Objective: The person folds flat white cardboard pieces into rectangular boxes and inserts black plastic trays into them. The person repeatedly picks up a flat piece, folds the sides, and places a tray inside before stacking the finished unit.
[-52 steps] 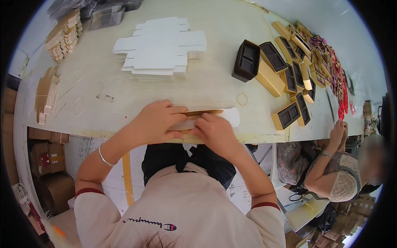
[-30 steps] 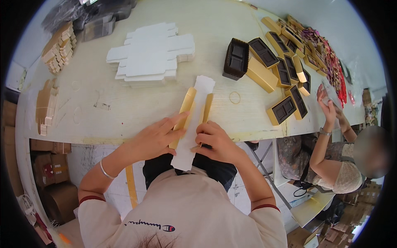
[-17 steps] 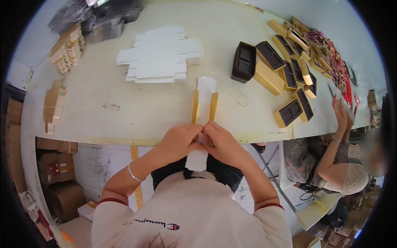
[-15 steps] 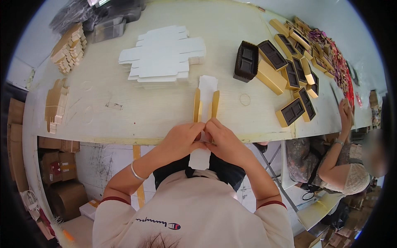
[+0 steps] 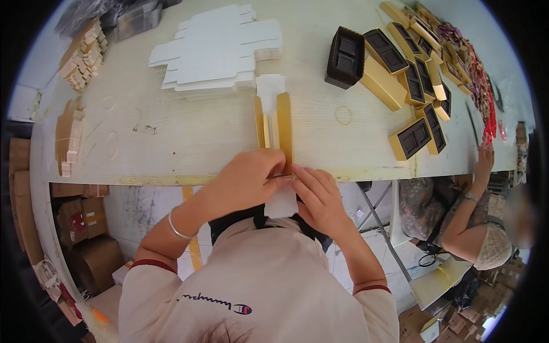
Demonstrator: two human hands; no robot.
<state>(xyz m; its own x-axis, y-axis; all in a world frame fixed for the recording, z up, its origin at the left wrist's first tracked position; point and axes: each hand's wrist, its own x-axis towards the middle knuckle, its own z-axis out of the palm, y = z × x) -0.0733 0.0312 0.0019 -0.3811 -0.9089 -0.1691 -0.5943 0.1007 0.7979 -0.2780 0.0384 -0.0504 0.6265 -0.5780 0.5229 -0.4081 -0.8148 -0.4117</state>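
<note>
Both the left hand (image 5: 243, 182) and the right hand (image 5: 320, 197) pinch the gold box flat (image 5: 274, 128) at its 6 o'clock end, so a hard squeeze might bend it crooked.

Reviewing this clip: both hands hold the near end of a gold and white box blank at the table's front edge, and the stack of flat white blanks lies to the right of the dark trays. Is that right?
Not quite. In the head view the stack of flat white blanks lies to the left of the dark trays, not the right. The rest stands: the left hand and right hand hold the near end of the gold and white box blank at the table's front edge.
</note>
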